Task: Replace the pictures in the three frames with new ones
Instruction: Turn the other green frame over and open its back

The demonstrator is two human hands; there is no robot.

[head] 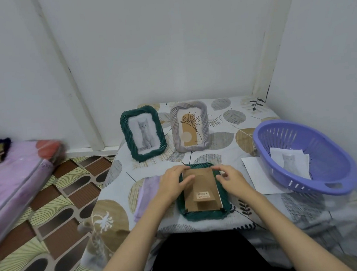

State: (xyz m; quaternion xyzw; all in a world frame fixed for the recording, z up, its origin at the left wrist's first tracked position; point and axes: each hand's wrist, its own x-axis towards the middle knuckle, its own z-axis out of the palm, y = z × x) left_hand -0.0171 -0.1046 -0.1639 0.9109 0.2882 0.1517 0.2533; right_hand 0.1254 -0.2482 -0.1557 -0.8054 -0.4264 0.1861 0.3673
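Observation:
A dark green frame (204, 214) lies face down near the table's front edge, its brown cardboard back (200, 187) up. My left hand (173, 182) rests on the frame's upper left corner, fingers over the backing. My right hand (231, 177) touches the upper right corner with curled fingertips. Behind them stand a green frame with a grey cat picture (143, 134) and a pale lilac frame with a leaf drawing (190, 128). A cat picture (290, 161) lies in the purple basket (337, 186).
The table carries a leaf-patterned cloth (225, 114). A lilac cloth or sheet (146, 192) lies left of the face-down frame. White paper (256, 176) pokes out beside the basket. Walls close in at the back and right. A pink mattress (11, 184) lies on the floor at left.

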